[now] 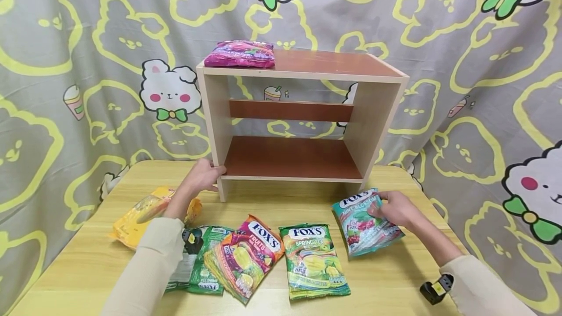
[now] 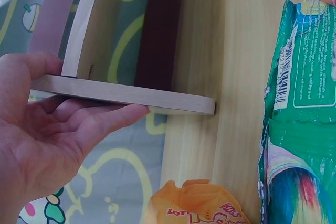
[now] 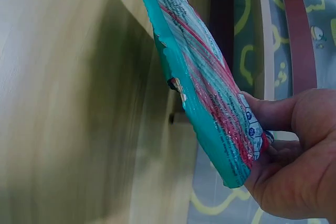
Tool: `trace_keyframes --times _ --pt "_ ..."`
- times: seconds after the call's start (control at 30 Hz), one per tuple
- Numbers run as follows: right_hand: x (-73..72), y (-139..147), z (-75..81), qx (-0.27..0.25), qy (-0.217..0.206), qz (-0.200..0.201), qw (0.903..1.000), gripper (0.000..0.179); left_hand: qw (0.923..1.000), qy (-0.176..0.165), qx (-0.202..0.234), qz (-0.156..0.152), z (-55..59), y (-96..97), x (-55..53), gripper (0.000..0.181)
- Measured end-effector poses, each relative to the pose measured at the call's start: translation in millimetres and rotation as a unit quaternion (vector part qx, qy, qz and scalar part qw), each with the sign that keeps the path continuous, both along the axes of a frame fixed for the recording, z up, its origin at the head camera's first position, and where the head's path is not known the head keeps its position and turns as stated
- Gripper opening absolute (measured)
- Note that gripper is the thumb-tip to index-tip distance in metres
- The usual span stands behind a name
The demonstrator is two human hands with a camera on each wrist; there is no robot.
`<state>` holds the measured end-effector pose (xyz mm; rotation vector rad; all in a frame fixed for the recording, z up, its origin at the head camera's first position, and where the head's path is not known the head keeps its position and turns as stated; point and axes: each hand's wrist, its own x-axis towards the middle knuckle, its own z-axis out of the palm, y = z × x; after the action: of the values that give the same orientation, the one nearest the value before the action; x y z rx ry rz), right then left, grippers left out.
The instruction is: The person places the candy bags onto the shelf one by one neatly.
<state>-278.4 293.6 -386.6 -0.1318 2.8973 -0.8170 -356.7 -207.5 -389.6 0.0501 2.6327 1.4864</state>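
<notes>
Head view: the left grip (image 1: 203,177) clamps the shelf's (image 1: 290,157) left side, perhaps to steady it, while the right grip (image 1: 397,208) pinches a teal candy bag (image 1: 361,226), seemingly to hold it up, near the desk's (image 1: 382,282) right edge.

In my head feed, the left sleeve (image 1: 147,257) hides part of the yellow packet (image 1: 131,223) and of the green packet (image 1: 202,273), which my left wrist view crops at its right edge. The purple packet's (image 1: 239,54) lettering and the teal packet's (image 3: 202,90) fine print blur for me.
</notes>
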Motion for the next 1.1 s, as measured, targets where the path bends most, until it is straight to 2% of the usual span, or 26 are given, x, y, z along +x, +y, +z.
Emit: trace_keyframes --times 0.33,0.57,0.67,0.93,1.1 --pt "3.9 -27.4 11.4 -0.023 0.023 0.019 0.9993 0.054 1.0000 -0.002 -0.005 -0.002 1.8 0.2 0.9 0.051" --pt "5.6 -40.3 21.4 -0.021 0.027 0.025 0.9991 0.070 1.0000 -0.004 0.002 -0.003 2.0 0.4 0.8 0.052" --pt "6.1 -45.6 25.7 -0.027 0.023 0.026 0.9990 0.071 1.0000 -0.005 0.001 -0.003 1.9 0.4 0.9 0.053" --pt "6.3 -58.9 36.4 -0.046 0.036 0.035 0.9977 0.047 1.0000 -0.004 -0.001 0.002 1.4 1.1 1.0 0.050" --pt "6.8 -65.8 46.7 -0.046 0.045 0.036 0.9973 0.039 1.0000 -0.002 -0.002 0.005 1.1 0.2 0.3 0.048"
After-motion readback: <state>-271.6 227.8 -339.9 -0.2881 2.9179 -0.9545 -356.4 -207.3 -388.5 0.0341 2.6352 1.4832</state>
